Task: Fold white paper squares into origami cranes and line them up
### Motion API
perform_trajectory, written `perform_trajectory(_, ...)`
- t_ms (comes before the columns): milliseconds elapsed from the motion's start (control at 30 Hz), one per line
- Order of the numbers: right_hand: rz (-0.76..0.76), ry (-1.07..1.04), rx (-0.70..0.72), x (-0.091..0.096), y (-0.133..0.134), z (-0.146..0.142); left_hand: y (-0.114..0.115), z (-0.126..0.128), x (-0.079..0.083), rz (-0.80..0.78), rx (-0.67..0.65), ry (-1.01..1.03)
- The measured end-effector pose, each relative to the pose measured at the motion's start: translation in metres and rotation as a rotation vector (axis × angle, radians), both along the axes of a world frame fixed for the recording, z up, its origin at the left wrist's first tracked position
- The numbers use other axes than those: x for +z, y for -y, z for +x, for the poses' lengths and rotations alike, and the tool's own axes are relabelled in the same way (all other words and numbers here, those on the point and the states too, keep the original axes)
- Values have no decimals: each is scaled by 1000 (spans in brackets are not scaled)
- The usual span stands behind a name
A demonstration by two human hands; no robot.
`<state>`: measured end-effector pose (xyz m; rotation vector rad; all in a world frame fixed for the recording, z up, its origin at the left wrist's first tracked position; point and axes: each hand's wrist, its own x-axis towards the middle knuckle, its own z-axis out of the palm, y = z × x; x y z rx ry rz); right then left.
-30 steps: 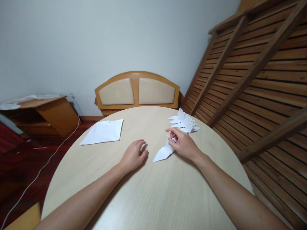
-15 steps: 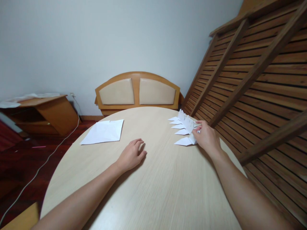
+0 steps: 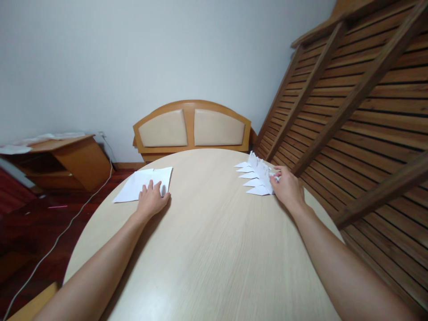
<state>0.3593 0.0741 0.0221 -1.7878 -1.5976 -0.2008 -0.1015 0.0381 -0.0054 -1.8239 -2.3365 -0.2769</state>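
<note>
1. Folded paper figures (image 3: 261, 174) are sitting in a row by the tabletop's (image 3: 207, 249) far right edge; the right hand (image 3: 288, 186) is curling its fingers at the nearest one, but I cannot tell if it is gripping.
2. The left hand (image 3: 152, 199) is lying open over the near right corner of the white paper (image 3: 133, 185), which is resting near the far left edge.
3. Beyond the far edge, a headboard (image 3: 190, 122) is standing.

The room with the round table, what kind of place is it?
Probably a bedroom, maybe partly used for storage: a padded headboard-like piece stands behind the round table, and a slatted wooden frame, perhaps a bed base, stands at the right.
</note>
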Motion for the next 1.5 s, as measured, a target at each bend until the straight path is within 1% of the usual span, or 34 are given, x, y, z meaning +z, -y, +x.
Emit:
perform_trajectory(67,25,-1,12,-2,-2,2,-1,0,3,-52,19,21)
perform_trajectory(200,141,73,20,4,3,-4,3,6,14,-128,-18,39)
perform_trajectory(267,191,129,11,9,8,-14,8,14,20,-160,-56,31)
perform_trajectory(367,235,186,105,14,19,-37,22,34,25,-150,-155,19)
perform_trajectory(433,233,203,213,13,27,-56,33,51,25,-125,-273,7)
perform_trajectory(500,193,204,331,10,34,-75,44,69,23,-81,-423,-21)
perform_trajectory(567,118,191,443,4,41,-92,55,86,23,-56,-598,-12)
perform_trajectory(633,42,169,559,-2,47,-107,66,101,25,-66,-815,60)
perform_trajectory(733,-90,159,727,-11,52,-120,79,117,34,-110,-1116,173)
perform_trajectory(800,-173,186,806,-15,54,-122,83,122,39,-161,-1268,242)
perform_trajectory(833,-214,203,855,-16,55,-122,83,123,39,-179,-1316,281)
perform_trajectory(867,-245,216,902,-17,55,-121,82,122,39,-182,-1335,320)
perform_trajectory(900,-267,226,951,-17,55,-120,80,120,38,-164,-1322,354)
perform_trajectory(933,-279,232,999,-17,55,-118,77,118,35,-135,-1279,373)
perform_trajectory(1000,-279,231,1070,-17,56,-116,69,110,27,-49,-1149,362)
perform_trajectory(1067,-279,222,1111,-17,55,-114,61,101,18,-56,-1072,319)
perform_trajectory(1100,-284,217,1123,-18,55,-114,58,98,14,-86,-1048,291)
perform_trajectory(1167,-291,205,1111,-20,54,-114,54,93,8,-173,-1000,232)
perform_trajectory(1267,-296,185,1031,-25,49,-111,53,89,6,-245,-960,164)
perform_trajectory(1333,-303,184,964,-27,45,-108,52,87,6,-248,-937,134)
perform_trajectory(1400,-308,198,931,-25,43,-103,50,82,6,-235,-917,114)
perform_trajectory(1500,-325,215,978,-18,46,-99,44,73,3,-201,-903,108)
